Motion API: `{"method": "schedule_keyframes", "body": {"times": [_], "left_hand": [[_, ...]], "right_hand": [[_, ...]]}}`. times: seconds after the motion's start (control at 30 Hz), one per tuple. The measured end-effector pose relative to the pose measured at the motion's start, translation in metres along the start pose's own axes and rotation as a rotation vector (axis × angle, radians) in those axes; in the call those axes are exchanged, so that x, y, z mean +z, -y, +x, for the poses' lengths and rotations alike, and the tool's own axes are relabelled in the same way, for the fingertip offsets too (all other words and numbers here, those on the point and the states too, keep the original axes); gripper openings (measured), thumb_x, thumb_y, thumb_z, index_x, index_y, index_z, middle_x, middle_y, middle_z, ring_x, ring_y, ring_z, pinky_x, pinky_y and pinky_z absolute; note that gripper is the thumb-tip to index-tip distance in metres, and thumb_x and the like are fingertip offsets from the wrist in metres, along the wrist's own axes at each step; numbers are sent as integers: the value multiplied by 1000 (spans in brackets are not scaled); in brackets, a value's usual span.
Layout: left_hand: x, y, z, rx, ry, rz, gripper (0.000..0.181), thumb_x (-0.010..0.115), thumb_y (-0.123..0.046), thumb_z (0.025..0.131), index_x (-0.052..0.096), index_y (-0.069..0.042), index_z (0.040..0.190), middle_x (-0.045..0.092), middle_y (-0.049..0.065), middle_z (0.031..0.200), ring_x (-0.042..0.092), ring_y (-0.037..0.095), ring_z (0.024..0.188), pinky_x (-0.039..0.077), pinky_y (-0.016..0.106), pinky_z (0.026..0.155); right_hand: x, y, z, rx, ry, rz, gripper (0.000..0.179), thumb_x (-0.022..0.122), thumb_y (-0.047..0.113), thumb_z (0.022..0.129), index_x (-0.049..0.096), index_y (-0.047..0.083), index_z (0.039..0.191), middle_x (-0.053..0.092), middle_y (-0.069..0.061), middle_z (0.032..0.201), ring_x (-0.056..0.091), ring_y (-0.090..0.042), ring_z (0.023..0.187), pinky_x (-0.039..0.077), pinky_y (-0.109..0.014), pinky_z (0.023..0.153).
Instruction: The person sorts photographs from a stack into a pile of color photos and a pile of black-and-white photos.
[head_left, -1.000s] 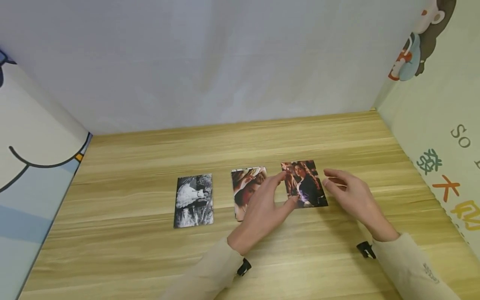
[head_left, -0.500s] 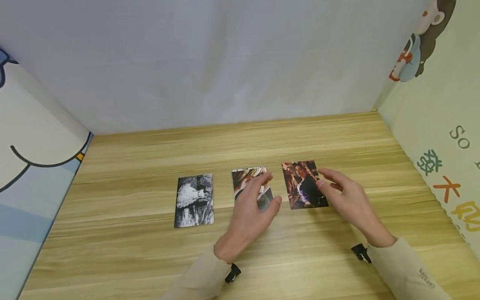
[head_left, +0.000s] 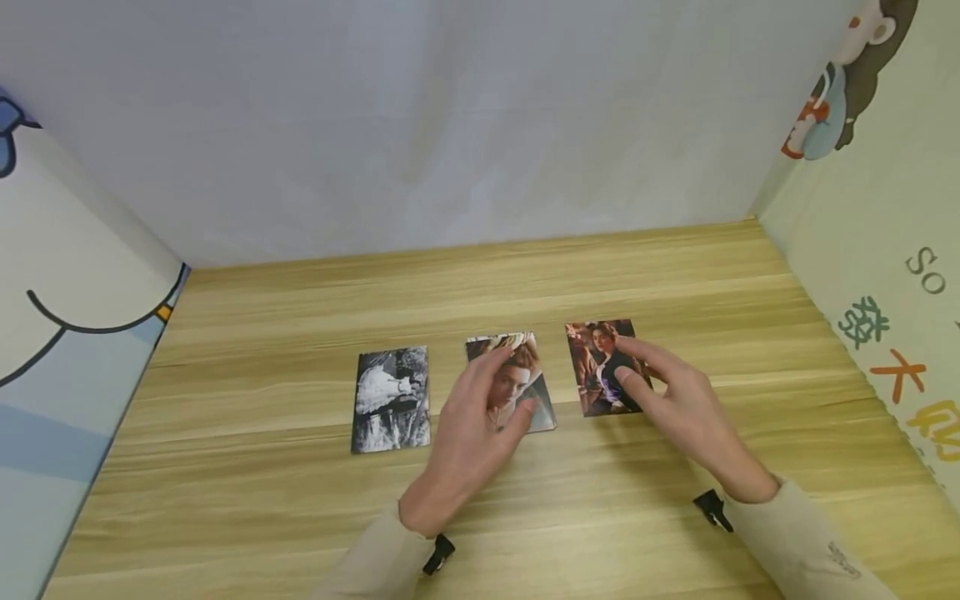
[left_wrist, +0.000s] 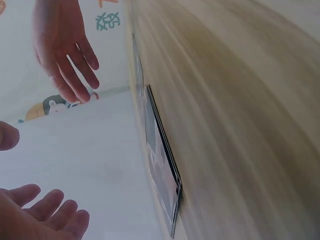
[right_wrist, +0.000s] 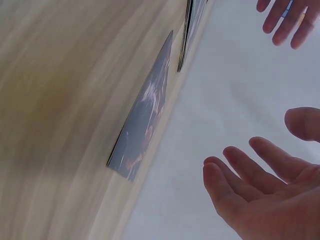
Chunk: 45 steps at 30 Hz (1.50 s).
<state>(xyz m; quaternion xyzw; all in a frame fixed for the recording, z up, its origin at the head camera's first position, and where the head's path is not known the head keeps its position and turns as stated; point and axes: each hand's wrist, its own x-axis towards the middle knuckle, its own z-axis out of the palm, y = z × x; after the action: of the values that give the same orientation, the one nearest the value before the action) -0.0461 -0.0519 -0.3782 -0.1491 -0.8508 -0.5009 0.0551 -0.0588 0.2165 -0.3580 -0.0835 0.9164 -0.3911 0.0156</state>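
Note:
Three small piles of photo cards lie in a row on the wooden tabletop. Over the middle pile, topped by a portrait, hovers my left hand, fingers loosely bent and holding nothing. In the left wrist view that pile is several cards thick, and a gap shows between it and my fingers. My right hand hangs above the right pile, covering part of its dark-jacket picture. The right wrist view shows this pile flat, with my relaxed fingers apart from it.
A black-and-white photo card lies at the left end of the row. The tabletop is bounded by a pale back wall, a cartoon panel at left and a printed panel at right.
My left hand has drawn left, away from the right pile to the middle one, uncovering more of both. My right hand has shifted slightly left over the right pile. The cards look unmoved.

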Motion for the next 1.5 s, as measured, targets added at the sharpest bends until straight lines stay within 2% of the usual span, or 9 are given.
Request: {"method": "schedule_keyframes", "body": {"times": [0.13, 0.27, 0.57, 0.83, 0.93, 1.17, 1.37, 1.5], "left_hand": [[-6, 4, -1, 6, -17, 76, 64, 71, -29, 92, 51, -8, 149, 49, 12, 154, 50, 34, 136, 47, 56, 109], [-12, 8, -4, -17, -11, 116, 69, 73, -29, 91, 49, -6, 151, 42, 12, 160, 41, 36, 144, 38, 65, 114], [-22, 19, -7, -7, 10, 223, 79, 78, -29, 89, 43, -3, 154, 35, 16, 163, 38, 39, 146, 38, 63, 115], [-25, 23, -7, -86, 91, 272, 85, 77, -35, 90, 37, -3, 158, 32, 20, 164, 34, 42, 148, 34, 63, 117], [-26, 24, -6, -101, 113, 280, 87, 77, -35, 90, 35, -3, 159, 34, 21, 163, 35, 42, 148, 33, 62, 118], [-28, 29, -4, -77, 134, 295, 85, 78, -32, 91, 36, 1, 157, 41, 24, 157, 41, 41, 144, 35, 57, 119], [-29, 31, -3, -161, 191, 298, 84, 75, -35, 93, 35, -1, 158, 42, 23, 158, 41, 41, 144, 35, 58, 119], [-29, 32, -3, -187, 213, 298, 84, 74, -35, 93, 34, 1, 158, 44, 25, 155, 43, 43, 141, 37, 59, 118]], "right_hand": [[5, 4, 2, -29, 11, -12, 46, 60, 24, 107, 56, 1, 146, 51, -24, 151, 51, -48, 134, 42, -65, 110], [12, 7, 3, -46, 23, -18, 47, 61, 25, 106, 56, 2, 147, 51, -23, 151, 45, -46, 140, 38, -65, 113], [30, 13, 5, -109, 26, -49, 50, 67, 24, 101, 57, 2, 144, 54, -22, 149, 49, -45, 138, 39, -63, 114], [41, 19, 7, -122, 71, -90, 56, 70, 26, 100, 54, 0, 146, 55, -21, 148, 51, -43, 136, 41, -60, 114], [44, 19, 7, -120, 88, -102, 57, 70, 27, 100, 54, -1, 146, 55, -22, 148, 51, -43, 136, 42, -59, 114], [49, 22, 9, -103, 118, -98, 59, 69, 31, 101, 52, 1, 149, 55, -20, 149, 50, -43, 137, 44, -61, 111], [53, 25, 13, -107, 136, -102, 60, 70, 31, 99, 53, 1, 148, 57, -21, 146, 59, -41, 127, 51, -59, 104], [57, 26, 16, -95, 167, -105, 61, 69, 32, 99, 52, 0, 149, 58, -20, 145, 65, -37, 116, 56, -56, 95]]}}
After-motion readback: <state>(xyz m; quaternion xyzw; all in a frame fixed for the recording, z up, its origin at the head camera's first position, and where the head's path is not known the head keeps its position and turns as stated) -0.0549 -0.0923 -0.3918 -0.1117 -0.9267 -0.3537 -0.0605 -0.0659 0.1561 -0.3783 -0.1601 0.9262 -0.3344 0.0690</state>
